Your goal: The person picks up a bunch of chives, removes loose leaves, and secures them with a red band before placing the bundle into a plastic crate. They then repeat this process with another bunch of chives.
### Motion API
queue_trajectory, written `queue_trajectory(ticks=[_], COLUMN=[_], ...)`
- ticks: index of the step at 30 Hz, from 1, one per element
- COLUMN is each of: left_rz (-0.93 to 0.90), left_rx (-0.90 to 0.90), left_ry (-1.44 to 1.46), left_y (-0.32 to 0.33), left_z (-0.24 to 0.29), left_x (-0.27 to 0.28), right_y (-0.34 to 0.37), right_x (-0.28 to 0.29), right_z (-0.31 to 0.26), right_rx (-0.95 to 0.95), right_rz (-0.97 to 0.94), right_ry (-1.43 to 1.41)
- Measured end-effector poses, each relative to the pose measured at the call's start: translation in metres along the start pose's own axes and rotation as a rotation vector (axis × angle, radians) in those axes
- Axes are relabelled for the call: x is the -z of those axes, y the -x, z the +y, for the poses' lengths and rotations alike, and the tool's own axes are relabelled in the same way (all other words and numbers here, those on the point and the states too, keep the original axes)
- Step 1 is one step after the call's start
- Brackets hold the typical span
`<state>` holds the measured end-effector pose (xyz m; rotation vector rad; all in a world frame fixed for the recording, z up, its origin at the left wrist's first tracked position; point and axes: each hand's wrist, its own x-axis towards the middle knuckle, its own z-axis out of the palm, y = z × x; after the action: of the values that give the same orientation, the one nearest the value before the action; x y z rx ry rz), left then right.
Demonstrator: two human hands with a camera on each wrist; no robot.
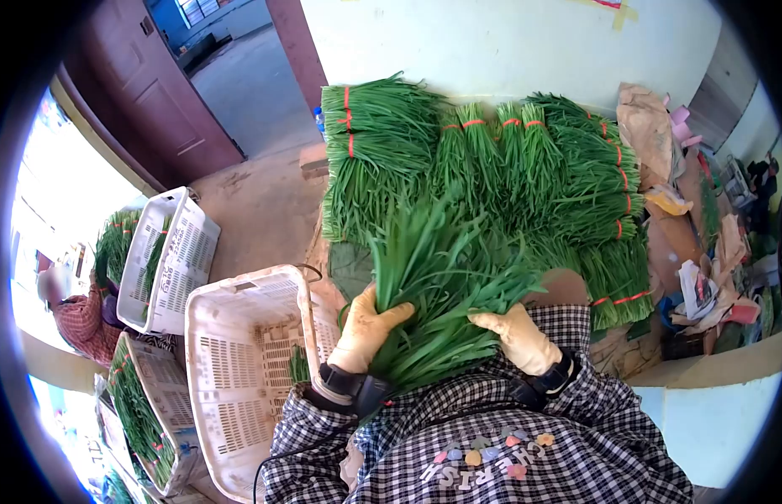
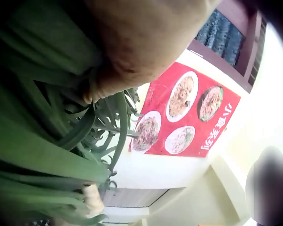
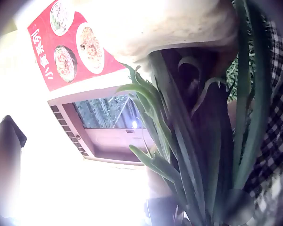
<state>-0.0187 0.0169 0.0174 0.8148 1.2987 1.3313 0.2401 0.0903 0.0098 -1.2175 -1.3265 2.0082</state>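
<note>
A loose bunch of garlic chives (image 1: 429, 277) fans out in front of my chest. My gloved left hand (image 1: 364, 329) grips it at the left side, thumb lying over the leaves. On the other side my gloved right hand (image 1: 523, 338) holds leaves between thumb and fingers, which are partly hidden under the greens. Long flat chive leaves (image 2: 42, 141) fill much of the left wrist view, beneath the left hand (image 2: 137, 37). In the right wrist view, the right hand (image 3: 179, 28) arches over leaves that hang down past it.
Red-banded chive bundles (image 1: 382, 126) are stacked along the wall ahead. At my left stands a white plastic crate (image 1: 239, 357) with some chives inside; another crate (image 1: 176, 260) is farther left, near a seated person (image 1: 80, 323). Paper and bags (image 1: 702, 286) clutter the right side.
</note>
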Motion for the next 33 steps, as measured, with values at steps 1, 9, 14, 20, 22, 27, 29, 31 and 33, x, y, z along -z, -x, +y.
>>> queue_trajectory(ticks=[1, 9, 14, 20, 22, 27, 29, 31, 33], left_rz=[0.002, 0.028, 0.052, 0.204, 0.061, -0.083, -0.148, -0.115, -0.101], left_rx=[0.006, 0.101, -0.216, -0.375, -0.146, -0.062, -0.040, -0.064, -0.119], left_ry=[-0.003, 0.103, -0.425, -1.187, -1.304, -1.323, -1.381, -1.284, -1.281], left_y=[0.000, -0.001, 0.023, 0.099, 0.126, 0.137, 0.122, 0.106, 0.088], left_z=[0.001, 0.003, 0.036, 0.050, 0.042, 0.001, 0.002, 0.000, -0.001], left_x=[0.003, 0.005, 0.014, 0.076, 0.092, 0.080, 0.059, 0.042, 0.026], right_y=[0.003, 0.014, 0.012, 0.007, 0.007, -0.003, -0.011, -0.017, -0.030], right_x=[0.002, 0.015, 0.020, 0.022, 0.020, 0.018, 0.022, 0.028, 0.032], right_z=[0.004, 0.017, 0.009, 0.010, 0.005, 0.007, 0.010, 0.018, 0.026], right_rx=[0.064, 0.247, 0.133, 0.051, 0.084, 0.114, 0.106, 0.285, 0.385], right_rz=[0.000, -0.125, -0.072, -0.029, -0.045, -0.087, -0.130, -0.224, -0.326], right_ry=[0.071, -0.042, 0.062, 0.116, 0.114, 0.164, 0.184, 0.236, 0.063])
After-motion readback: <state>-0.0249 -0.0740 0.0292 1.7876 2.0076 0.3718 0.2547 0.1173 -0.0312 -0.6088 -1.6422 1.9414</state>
